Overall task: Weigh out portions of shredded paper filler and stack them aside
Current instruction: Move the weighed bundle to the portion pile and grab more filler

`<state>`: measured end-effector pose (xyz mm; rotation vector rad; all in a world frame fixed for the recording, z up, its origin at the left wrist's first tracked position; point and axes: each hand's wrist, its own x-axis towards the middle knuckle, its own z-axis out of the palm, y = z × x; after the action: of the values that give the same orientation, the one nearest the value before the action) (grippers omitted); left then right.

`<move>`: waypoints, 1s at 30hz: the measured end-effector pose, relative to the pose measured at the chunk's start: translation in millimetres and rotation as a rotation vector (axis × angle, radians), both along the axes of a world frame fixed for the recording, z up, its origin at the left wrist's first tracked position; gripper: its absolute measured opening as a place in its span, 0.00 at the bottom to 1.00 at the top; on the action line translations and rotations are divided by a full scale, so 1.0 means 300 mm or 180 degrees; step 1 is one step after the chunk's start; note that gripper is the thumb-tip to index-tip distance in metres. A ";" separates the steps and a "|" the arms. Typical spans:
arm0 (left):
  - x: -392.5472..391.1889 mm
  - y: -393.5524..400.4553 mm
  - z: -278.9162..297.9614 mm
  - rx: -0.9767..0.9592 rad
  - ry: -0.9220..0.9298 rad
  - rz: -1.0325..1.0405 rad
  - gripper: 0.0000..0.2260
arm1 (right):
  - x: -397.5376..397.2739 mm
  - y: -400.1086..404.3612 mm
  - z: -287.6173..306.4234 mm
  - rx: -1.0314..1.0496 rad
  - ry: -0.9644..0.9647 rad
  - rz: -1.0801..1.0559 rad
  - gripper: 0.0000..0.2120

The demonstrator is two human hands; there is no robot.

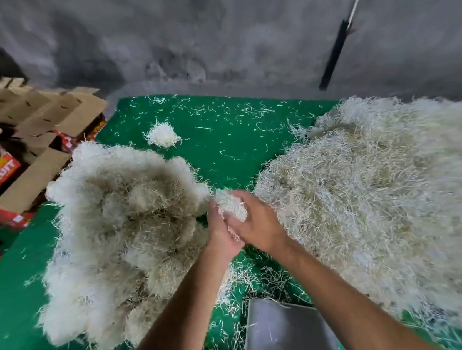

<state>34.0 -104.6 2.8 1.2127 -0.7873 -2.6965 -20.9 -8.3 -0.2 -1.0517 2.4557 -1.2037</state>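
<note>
1. The left hand (221,231) and the right hand (254,224) are meeting at the centre of the frame, both curling around one small wad of pale shredded paper filler (231,208).
2. The left hand's fingers are bending up along the wad's left side, gripping it; the right hand's fingers are wrapping over its top and right side, so the wad is sitting pressed between the two palms.
3. The wad is hanging above the green mat (227,134), just between two heaps.
4. A lumpy heap of rounded paper-filler clumps (120,235) is lying in the left half of the frame, touching the wad's left edge or nearly so.
5. A large loose mound of shredded paper (378,203) is filling the right half.
6. A flat grey metal scale platform (285,339) is showing at the bottom centre, under the forearms.
7. A single small tuft of filler (163,135) is sitting alone on the mat, upper centre.
8. Open brown cardboard fruit boxes (15,137) are standing stacked at the upper left.
</note>
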 end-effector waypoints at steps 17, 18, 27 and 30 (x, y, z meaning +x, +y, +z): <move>0.626 0.324 -0.034 -0.1295 -0.0057 -0.1664 0.33 | 0.551 0.573 -0.032 -0.0506 -0.1638 -0.1485 0.32; 0.635 0.334 -0.046 -0.0865 -0.0249 -0.1351 0.34 | 0.573 0.598 -0.070 -0.0383 -0.1686 -0.1565 0.28; 0.748 0.282 -0.179 -0.2400 -0.0587 -0.1164 0.14 | 0.630 0.776 -0.164 0.0050 -0.1352 -0.2158 0.07; 0.798 0.252 -0.211 -0.2315 -0.0512 -0.1133 0.12 | 0.656 0.792 -0.191 -0.0066 -0.1309 -0.2301 0.12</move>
<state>273.3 -29.0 -60.4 1.1668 -1.9363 -2.1667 175.9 229.2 -57.4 0.1367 2.5262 -1.4364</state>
